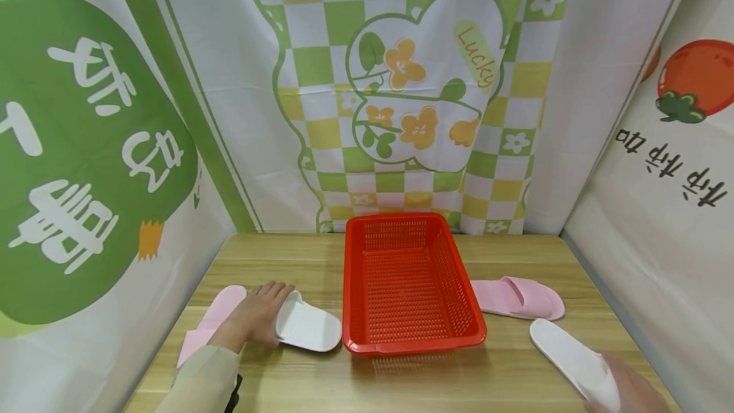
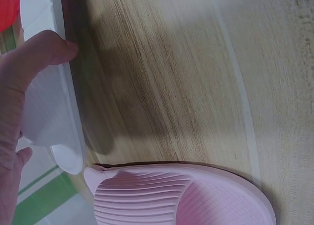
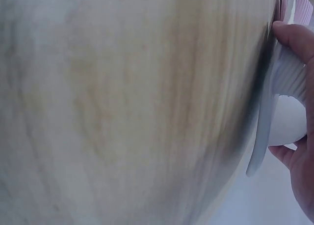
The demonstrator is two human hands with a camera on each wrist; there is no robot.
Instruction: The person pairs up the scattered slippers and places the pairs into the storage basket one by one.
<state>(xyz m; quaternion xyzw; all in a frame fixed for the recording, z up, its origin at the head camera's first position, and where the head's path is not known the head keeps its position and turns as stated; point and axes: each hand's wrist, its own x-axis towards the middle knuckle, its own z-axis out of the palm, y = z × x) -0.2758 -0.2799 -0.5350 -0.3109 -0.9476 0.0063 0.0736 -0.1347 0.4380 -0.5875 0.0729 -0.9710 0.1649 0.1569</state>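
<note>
My left hand (image 1: 264,311) grips a white slipper (image 1: 309,327) across its strap, just left of the red basket. In the left wrist view the thumb is curled over the edge of that slipper's sole. At the lower right of the head view, my right hand (image 1: 631,387) holds another white slipper (image 1: 568,352) by its strap end, its heel pointing up and left. The right wrist view shows thumb and fingers around the sides of this slipper (image 3: 282,82). A pink slipper (image 1: 220,311) lies beside the left forearm, partly hidden by it.
A red plastic basket (image 1: 414,344) with a perforated floor stands mid-table. Against its right side lies a second pink slipper (image 1: 518,297). Printed cloth (image 1: 312,101) hangs behind the wooden table (image 1: 287,253) and along both sides.
</note>
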